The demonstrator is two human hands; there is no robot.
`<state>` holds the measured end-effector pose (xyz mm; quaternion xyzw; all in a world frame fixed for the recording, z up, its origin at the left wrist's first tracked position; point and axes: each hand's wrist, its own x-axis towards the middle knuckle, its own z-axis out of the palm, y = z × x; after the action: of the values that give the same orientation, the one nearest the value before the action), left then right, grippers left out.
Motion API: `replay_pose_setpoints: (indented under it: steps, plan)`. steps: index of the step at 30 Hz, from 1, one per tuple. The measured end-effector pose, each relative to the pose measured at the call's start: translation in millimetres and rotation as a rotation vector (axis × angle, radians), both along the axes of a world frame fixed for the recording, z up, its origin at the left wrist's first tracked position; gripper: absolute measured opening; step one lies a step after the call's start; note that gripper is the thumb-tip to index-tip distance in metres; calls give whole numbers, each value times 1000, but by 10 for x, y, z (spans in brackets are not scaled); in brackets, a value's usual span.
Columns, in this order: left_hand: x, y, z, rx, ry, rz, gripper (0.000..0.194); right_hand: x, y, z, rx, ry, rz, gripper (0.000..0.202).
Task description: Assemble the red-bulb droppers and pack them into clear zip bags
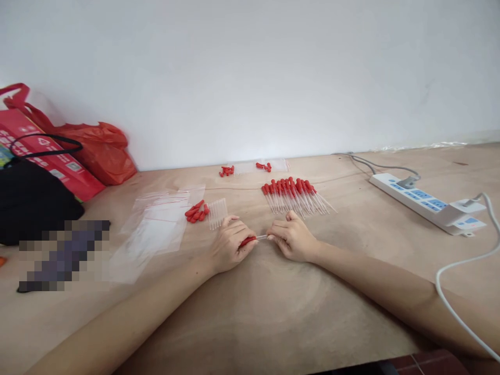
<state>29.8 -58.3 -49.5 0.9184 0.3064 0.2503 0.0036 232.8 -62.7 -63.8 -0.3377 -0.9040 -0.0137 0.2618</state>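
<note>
Between thumb and fingers, my left hand (233, 244) is closed on the red rubber bulb (247, 241) of a dropper. The clear tube (261, 237) of that dropper runs rightward from the bulb, and my right hand (294, 238) pinches its far end. Just beyond my left hand lie a heap of loose red bulbs (197, 212) and a row of clear tubes (217, 212). Past my right hand, several droppers with red bulbs fitted (289, 194) lie side by side, their thin tips pointing toward me.
Clear zip bags (164, 219) are spread at the left. Farther back lie more red bulbs (226, 171) and a small bag (275, 165). A white power strip (422, 200) with a cable (439, 281) is at the right. Red bags (105, 148) and a black item (37, 200) occupy the far left.
</note>
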Motion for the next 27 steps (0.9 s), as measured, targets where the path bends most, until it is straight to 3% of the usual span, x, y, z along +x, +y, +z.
replay_pose_setpoints:
  steps: [15,23,27]
  plan:
    - [-3,13,4,10,13,-27,18,-117,-14,-8,-62,5,-6,29]
    - [-119,83,19,116,2,149,16,-132,-13,197,-22,-130,-95,18]
    - [-197,146,-26,140,-74,387,33,-77,241,251,-149,-19,-324,20]
